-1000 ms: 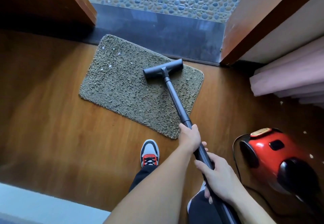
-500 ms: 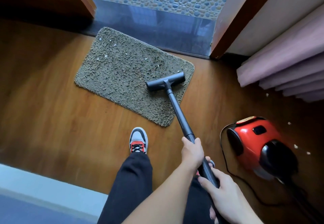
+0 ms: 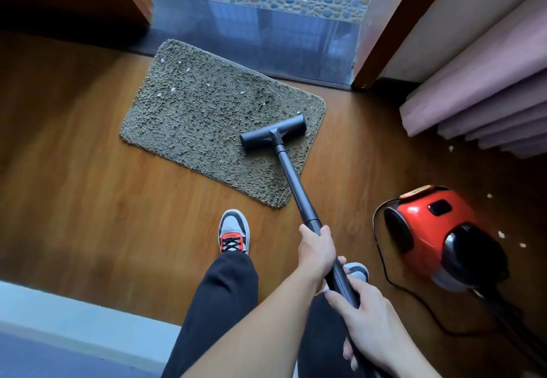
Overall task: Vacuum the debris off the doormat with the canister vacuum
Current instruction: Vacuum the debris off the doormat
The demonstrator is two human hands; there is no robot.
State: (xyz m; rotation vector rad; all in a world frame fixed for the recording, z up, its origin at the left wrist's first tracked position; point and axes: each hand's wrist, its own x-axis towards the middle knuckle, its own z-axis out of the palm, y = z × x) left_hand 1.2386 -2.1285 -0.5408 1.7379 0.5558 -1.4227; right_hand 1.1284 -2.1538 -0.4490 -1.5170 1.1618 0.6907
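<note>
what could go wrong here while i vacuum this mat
The head sits at the right edge of the doormat; a pull back might bunch it. White bits lie on its far left and might be missed. The cord loops beside the canister, near the feet: a possible snag.

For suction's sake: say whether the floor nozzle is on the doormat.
On it: the floor nozzle lies flat on the doormat, near its right edge.

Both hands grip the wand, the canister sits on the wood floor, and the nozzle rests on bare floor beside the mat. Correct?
No: the head view shows the nozzle resting on the mat, not on bare floor. The left hand and right hand do grip the wand, and the canister sits on the wood floor.
</note>
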